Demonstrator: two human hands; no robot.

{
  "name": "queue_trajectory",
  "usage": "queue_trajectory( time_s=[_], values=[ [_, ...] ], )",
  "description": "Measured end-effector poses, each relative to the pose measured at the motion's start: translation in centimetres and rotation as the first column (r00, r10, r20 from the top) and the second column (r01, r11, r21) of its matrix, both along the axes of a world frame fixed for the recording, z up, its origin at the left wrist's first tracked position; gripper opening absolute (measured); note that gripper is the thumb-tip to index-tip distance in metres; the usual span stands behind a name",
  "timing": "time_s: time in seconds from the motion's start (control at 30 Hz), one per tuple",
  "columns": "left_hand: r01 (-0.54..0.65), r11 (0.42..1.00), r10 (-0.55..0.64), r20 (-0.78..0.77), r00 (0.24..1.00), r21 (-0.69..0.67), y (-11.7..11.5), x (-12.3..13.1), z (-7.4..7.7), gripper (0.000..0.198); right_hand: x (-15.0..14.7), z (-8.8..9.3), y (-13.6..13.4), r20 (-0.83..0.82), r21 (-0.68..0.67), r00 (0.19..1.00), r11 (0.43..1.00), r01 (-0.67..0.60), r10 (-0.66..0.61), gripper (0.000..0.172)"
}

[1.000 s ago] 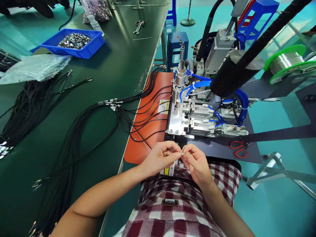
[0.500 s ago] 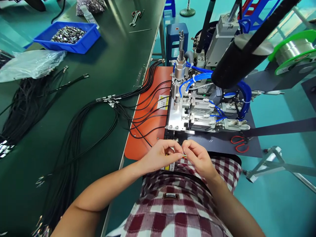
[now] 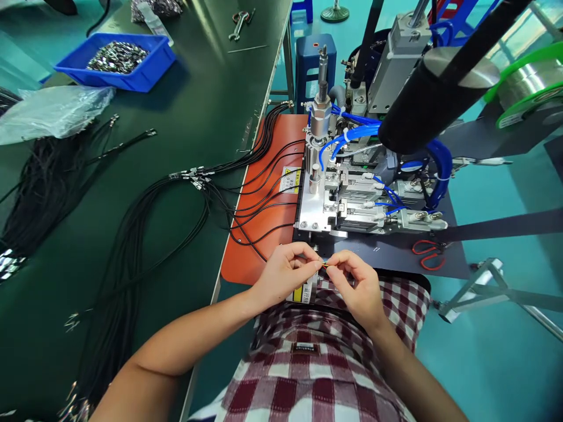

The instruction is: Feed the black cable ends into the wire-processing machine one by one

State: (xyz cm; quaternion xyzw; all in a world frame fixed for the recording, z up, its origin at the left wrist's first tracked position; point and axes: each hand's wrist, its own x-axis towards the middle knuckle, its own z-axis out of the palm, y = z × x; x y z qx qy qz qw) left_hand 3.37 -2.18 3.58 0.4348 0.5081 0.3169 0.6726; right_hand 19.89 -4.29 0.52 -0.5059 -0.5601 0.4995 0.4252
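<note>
My left hand (image 3: 288, 272) pinches the end of a black cable (image 3: 257, 250) that runs in from the green table. Thin coloured wires (image 3: 324, 265), yellow and orange among them, show between my fingertips. My right hand (image 3: 357, 285) closes thumb and forefinger on these wires from the other side. Both hands are just in front of the metal machine (image 3: 315, 205), over a yellow-and-white label (image 3: 303, 293). Several black cables lie across the orange plate (image 3: 259, 205) into the machine's left edge.
Bundles of black cables (image 3: 132, 258) lie on the green table (image 3: 206, 76). A blue bin (image 3: 153, 70) holds small metal parts. A wrench (image 3: 238, 26) lies farther back. Red-handled scissors (image 3: 428, 252) rest right of my hands. A black cylinder (image 3: 422, 111) hangs above the machine.
Both hands have risen slightly, and the fingertips have spread a little apart along the wires. The view has shifted slightly.
</note>
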Motion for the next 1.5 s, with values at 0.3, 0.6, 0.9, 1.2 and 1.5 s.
queue_trajectory(
  time_s=[0.3, 0.6, 0.9, 1.2, 1.5],
  values=[
    [-0.007, 1.000, 0.007, 0.015, 1.000, -0.009, 0.0, 0.0, -0.1, 0.030, -0.9, 0.1, 0.2, -0.081, -0.131, 0.994, 0.990, 0.059, -0.070, 0.014],
    [-0.017, 0.999, 0.020, 0.062, 0.998, -0.040, 0.0, -0.1, -0.4, 0.030, -1.1, -0.2, 0.1, -0.114, -0.109, 0.992, 0.994, 0.033, -0.046, 0.014],
    [-0.029, 0.998, 0.033, 0.079, 0.996, -0.048, 0.1, -0.2, -0.6, 0.027, -0.8, -0.5, 0.3, -0.176, -0.230, 0.984, 0.973, -0.003, -0.039, 0.017],
    [0.002, 0.999, 0.001, 0.055, 0.998, -0.052, 0.2, -0.2, -0.1, 0.029, 0.1, 0.5, 1.0, 0.303, 0.118, 0.946, 0.980, -0.158, 0.116, 0.013],
    [0.161, 0.979, -0.159, 0.029, 0.987, -0.123, 0.8, -0.8, 0.4, 0.022, 0.6, -0.8, 2.3, 0.095, 0.167, 0.941, 0.926, -0.337, 0.326, 0.023]
  ],
)
